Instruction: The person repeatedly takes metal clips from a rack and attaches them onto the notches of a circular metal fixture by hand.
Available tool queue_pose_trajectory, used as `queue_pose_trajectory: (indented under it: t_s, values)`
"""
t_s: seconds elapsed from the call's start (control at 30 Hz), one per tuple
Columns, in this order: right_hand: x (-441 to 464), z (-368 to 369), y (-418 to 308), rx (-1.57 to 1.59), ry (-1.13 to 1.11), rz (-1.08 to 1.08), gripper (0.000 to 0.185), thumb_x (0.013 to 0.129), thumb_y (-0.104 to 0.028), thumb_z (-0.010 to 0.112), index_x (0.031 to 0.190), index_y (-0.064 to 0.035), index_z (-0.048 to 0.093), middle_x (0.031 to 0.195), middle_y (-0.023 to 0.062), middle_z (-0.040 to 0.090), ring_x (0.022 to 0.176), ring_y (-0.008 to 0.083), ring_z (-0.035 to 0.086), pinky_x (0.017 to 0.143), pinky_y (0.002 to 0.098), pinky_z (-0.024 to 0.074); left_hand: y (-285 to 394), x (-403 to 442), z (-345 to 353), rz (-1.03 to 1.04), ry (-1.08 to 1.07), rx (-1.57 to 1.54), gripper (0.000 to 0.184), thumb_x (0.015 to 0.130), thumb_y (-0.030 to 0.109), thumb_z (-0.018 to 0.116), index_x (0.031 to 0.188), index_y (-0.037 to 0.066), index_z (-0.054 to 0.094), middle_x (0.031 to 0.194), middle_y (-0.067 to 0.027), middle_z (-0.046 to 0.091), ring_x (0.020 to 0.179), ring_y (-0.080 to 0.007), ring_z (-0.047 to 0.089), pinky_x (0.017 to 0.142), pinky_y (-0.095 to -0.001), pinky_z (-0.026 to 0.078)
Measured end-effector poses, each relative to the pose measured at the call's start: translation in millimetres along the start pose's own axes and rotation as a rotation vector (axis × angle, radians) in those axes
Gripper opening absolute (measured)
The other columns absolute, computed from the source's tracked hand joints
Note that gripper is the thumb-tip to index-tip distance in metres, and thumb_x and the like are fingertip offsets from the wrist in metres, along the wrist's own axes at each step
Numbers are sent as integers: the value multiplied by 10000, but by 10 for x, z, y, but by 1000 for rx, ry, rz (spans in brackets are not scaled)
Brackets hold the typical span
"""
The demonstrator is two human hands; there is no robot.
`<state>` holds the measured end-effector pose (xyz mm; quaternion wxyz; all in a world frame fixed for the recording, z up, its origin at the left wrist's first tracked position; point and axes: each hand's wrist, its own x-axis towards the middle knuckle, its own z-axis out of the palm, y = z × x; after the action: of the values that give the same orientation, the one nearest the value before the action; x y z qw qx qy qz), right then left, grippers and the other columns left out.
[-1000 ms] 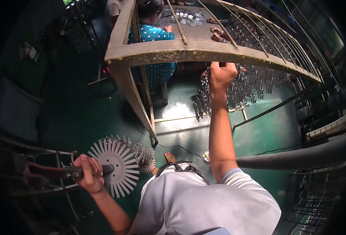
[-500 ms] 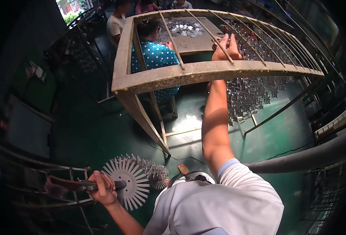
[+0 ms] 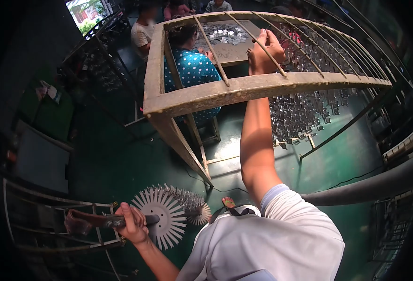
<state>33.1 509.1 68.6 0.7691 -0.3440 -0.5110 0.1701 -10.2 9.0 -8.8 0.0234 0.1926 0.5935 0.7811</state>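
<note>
My left hand (image 3: 133, 224) is wrapped round the shaft of a disc rack, beside its flat brown hook-like end (image 3: 82, 220). A pale slotted disc (image 3: 162, 218) sits on that shaft just past my hand, and rows of small shiny metal parts (image 3: 183, 197) run along behind it. Raised inside the metal frame (image 3: 192, 104), my right hand (image 3: 266, 54) is closed, with its fingertips together behind one of the thin bars (image 3: 253, 35). Whatever it pinches is too small to make out. To its right, many small metal parts (image 3: 295, 119) hang in dense rows.
A person in a dotted teal top (image 3: 194, 70) sits behind the frame at a table (image 3: 237, 54) with loose metal pieces. Others are farther back. A thick grey pipe (image 3: 361, 187) crosses at right. Metal racks (image 3: 38, 206) stand at lower left; a cable lies on the floor.
My right hand has shifted left along the frame, away from the hanging parts, and now lies behind a bar. My left hand still grips the disc rack. The view has turned slightly.
</note>
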Motion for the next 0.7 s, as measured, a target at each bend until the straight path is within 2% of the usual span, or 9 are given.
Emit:
queue_pose_trajectory:
  t_s: [0.1,0.13,0.2,0.33,0.4,0.47,0.53,0.6,0.7]
  values:
    - [-132,-34,74,81,-115,4,186,939,-107,669,1021,47,732,666,98,689,568,144,671,516,270,513,6,-4,-8,-15,3,-28,472,1027,218,570,611,112,375,437,35,300,334,-48,245,308,-225,217]
    - [-204,-94,46,292,-155,101,180,936,-106,681,1016,47,732,726,83,691,577,113,634,530,243,489,-5,-10,-17,-20,10,-32,472,1028,219,568,610,111,375,437,36,299,335,-48,244,309,-226,216]
    - [-328,-193,55,314,-146,137,199,932,-152,648,936,29,731,663,70,669,566,126,619,549,284,483,-9,-20,-10,-18,16,-22,483,1038,229,551,604,116,371,431,36,289,329,-50,237,305,-227,211]
    - [-573,-615,72,460,-338,453,196,950,-168,698,1018,13,728,780,-5,648,665,53,553,593,211,443,-9,-4,18,0,2,0,488,1050,235,529,603,115,373,432,35,284,331,-50,230,305,-226,208]
    - [-693,-786,225,357,-352,156,168,928,-114,706,1019,27,713,860,23,688,779,82,620,697,235,493,-3,-16,21,-16,13,-14,468,1039,204,549,611,103,389,440,38,301,344,-48,241,319,-228,220]
    - [-768,-1039,263,305,-355,138,122,917,-60,681,973,40,723,805,9,685,715,80,600,656,237,480,-4,-18,16,-23,1,-27,474,1040,205,546,603,106,390,441,39,294,348,-50,242,325,-228,222]
    - [-871,-1243,275,297,-428,382,111,909,-38,682,943,59,725,832,14,686,738,88,589,711,236,481,-14,-17,-8,-32,-12,-38,478,1039,207,547,599,109,388,442,39,290,350,-51,242,328,-228,222]
    - [-941,-1412,19,262,-625,253,137,931,-60,684,970,66,719,909,33,692,824,81,594,783,217,464,-39,-8,-25,-36,-5,-39,483,1038,204,545,592,109,385,444,39,287,353,-53,241,332,-230,226]
    - [-1159,-1631,-153,246,-796,392,158,941,-87,688,988,59,721,967,47,688,900,88,598,832,215,455,-9,8,22,-34,1,-25,480,1031,199,555,590,100,394,446,34,299,354,-55,249,332,-231,232]
